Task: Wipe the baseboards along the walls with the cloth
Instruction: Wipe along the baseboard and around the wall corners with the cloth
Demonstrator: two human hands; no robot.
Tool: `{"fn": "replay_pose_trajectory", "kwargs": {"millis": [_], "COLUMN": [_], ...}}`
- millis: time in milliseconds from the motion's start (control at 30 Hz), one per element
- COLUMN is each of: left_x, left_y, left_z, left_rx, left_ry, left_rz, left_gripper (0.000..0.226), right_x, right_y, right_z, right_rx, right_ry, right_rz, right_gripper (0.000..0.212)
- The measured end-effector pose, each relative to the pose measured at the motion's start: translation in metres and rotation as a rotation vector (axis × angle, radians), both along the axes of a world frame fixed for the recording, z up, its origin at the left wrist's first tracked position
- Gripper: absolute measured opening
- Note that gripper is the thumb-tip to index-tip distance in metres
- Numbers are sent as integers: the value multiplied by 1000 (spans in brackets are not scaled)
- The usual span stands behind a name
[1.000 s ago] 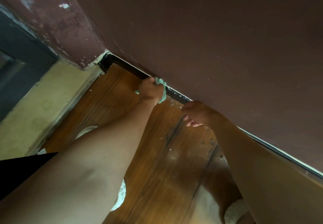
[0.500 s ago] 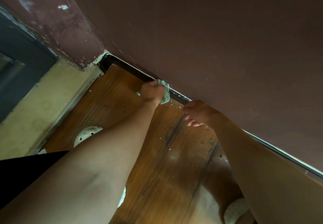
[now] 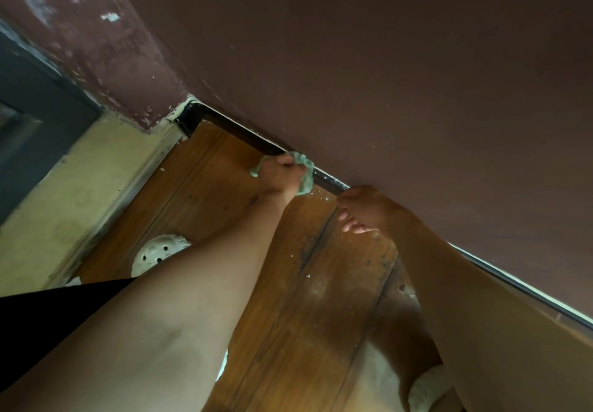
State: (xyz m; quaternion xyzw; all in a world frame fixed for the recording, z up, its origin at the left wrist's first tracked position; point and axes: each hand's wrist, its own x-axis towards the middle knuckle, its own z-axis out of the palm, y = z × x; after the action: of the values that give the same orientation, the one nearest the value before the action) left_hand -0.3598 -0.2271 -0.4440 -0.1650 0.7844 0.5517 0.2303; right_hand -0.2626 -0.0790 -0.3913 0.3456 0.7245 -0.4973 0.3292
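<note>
- The baseboard (image 3: 329,183) is seen as a dark, narrow strip at the foot of the maroon wall (image 3: 385,74), and its long axis is laid diagonally across the view, from the corner (image 3: 190,113) at the upper left down to the right edge
- The cloth (image 3: 307,177), pale green and bunched, is gripped in the left hand (image 3: 277,175), whose fingers are curled round it; the cloth is pressed against the face of the strip and touches it
- The right hand (image 3: 365,207) is found just beside the cloth, further along the strip on the side away from the corner; its fingers (image 3: 351,227) are loosely curled toward the wooden floor (image 3: 288,283), and nothing is seen to be held in them
- Whether the right hand is braced on the floor or against the strip cannot be told
- Of the two hands, the left is the nearer to the corner, with a short bare run of strip between them; the longer run lies the other way, passing behind the right hand and forearm
- The coming stroke is judged to be governed by that axis: the cloth would have to be slid along the strip, not across it
- Toward the corner the way is unobstructed, whereas toward the right the other hand would be met almost at once and would have to be shifted first
- Pale flecks are seen scattered on the floor below the cloth, and a white perforated shoe (image 3: 157,254) is seen well apart from the wall
</note>
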Motion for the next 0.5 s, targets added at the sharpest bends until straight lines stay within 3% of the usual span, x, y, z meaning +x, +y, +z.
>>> {"fn": "replay_pose_trajectory", "kwargs": {"millis": [133, 267, 333, 400, 500], "left_x": [-8, -29, -34, -32, -9], "left_y": [-5, -19, -21, -18, -7], "left_z": [-7, -6, 0, -2, -3], "left_rx": [12, -92, -126, -156, -230], "left_ry": [-53, 52, 28, -53, -131], "left_rz": [-75, 159, 168, 71, -245], "left_gripper": [16, 28, 33, 33, 45], "right_x": [-2, 0, -1, -3, -6], "right_y": [0, 1, 0, 0, -9], "right_z": [8, 12, 11, 10, 7], "right_rx": [-31, -61, -63, -1, 127], "right_ry": [41, 51, 57, 55, 31], "right_rz": [-55, -98, -100, -12, 265], "right_gripper": [16, 13, 15, 19, 25]}}
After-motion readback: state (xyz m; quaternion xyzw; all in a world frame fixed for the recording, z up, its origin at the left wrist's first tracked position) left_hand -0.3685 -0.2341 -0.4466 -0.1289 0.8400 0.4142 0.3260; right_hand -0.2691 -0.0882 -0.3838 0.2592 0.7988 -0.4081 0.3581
